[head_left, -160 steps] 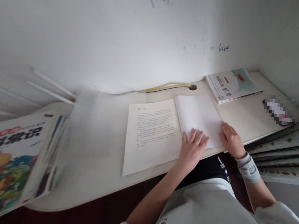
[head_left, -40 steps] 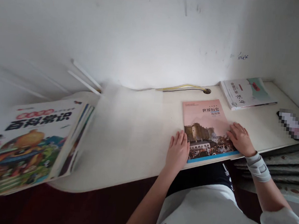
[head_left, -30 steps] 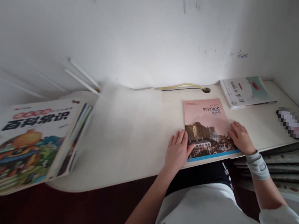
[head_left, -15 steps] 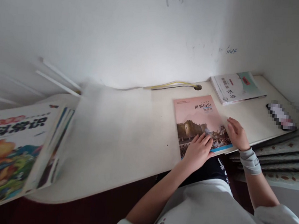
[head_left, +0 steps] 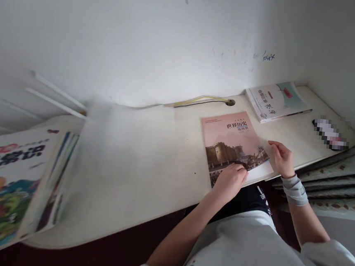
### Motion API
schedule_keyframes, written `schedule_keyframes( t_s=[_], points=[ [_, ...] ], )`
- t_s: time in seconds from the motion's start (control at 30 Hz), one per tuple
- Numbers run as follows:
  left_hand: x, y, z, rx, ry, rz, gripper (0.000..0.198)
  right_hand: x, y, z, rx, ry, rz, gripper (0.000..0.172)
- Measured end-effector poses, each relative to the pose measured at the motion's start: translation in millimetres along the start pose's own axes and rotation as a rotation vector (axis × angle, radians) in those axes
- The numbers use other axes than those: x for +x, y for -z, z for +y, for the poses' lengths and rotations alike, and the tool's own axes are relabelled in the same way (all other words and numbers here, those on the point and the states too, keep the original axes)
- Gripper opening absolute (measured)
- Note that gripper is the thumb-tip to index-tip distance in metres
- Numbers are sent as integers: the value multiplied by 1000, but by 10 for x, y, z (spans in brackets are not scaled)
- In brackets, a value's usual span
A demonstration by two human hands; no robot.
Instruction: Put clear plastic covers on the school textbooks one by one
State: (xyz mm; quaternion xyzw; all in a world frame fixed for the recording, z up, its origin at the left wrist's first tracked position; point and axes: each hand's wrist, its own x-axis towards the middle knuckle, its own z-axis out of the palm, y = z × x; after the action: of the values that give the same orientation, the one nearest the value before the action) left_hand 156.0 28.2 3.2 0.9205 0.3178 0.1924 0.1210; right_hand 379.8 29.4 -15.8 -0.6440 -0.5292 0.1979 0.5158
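Pink world-history atlas [head_left: 227,137] lies flat on the white worktop [head_left: 136,175], right of the middle, its foot close to the front edge. The lower right part of its cover is raised, baring a strip of white page [head_left: 259,172] toward the front edge.

Your left hand [head_left: 232,179] is on the lower part of the atlas, at the front edge. Fingers close together and bent over the bottom of the cover; can't tell whether they pinch it, since the thumb side is hidden. Your right hand [head_left: 282,158] is at the atlas's right side, fingers curled toward the thumb beside the cover; too blurred there to tell whether they grip it. Grey wristband [head_left: 295,190] on your right wrist.

Toward the back right corner: calligraphy practice book [head_left: 279,101], on top of a thin pile. Phone [head_left: 330,134], screen pixelated, near the right end of the worktop. Yellow cable [head_left: 207,97] and a black one run along the back edge to a round cable hole [head_left: 230,102]. At the left end, a stack of books, topped by an illustrated general-knowledge book [head_left: 3,192], cut by the frame. Patterned curtain [head_left: 337,186] hangs by the front right corner.
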Motion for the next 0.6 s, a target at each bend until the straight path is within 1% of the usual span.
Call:
schedule_keyframes(
  t_s=[0.1, 0.2, 0.27, 0.3, 0.37, 0.4, 0.43, 0.5, 0.53, 0.6],
  points=[
    [-11, -4, 16, 19, 58, 82, 23, -7, -1, 16, -39, 18, 8, 37],
    [-39, 20, 58, -22, 130, 188, 23, -64, -47, -75, -191, 137, 5, 37],
    [-84, 80, 94, -40, 143, 267, 23, -130, -117, -217, -267, 248, -52, 39],
    [-120, 126, 104, -44, 129, 299, 21, -165, -164, -304, -272, 300, -97, 43],
    [-231, 240, 86, -38, 100, 351, 18, -225, -274, -479, -240, 392, -189, 56],
    [-308, 302, 49, -20, 110, 371, 17, -246, -338, -557, -224, 437, -236, 62],
    [-401, 363, -8, 16, 151, 387, 18, -259, -408, -622, -215, 481, -286, 66],
    [-627, 462, -172, 137, 322, 391, 25, -274, -564, -717, -230, 557, -385, 71],
    [-755, 492, -270, 203, 435, 369, 31, -280, -649, -752, -252, 591, -430, 72],
    [-1016, 506, -463, 297, 652, 280, 47, -303, -825, -814, -321, 650, -510, 74]
  ],
)
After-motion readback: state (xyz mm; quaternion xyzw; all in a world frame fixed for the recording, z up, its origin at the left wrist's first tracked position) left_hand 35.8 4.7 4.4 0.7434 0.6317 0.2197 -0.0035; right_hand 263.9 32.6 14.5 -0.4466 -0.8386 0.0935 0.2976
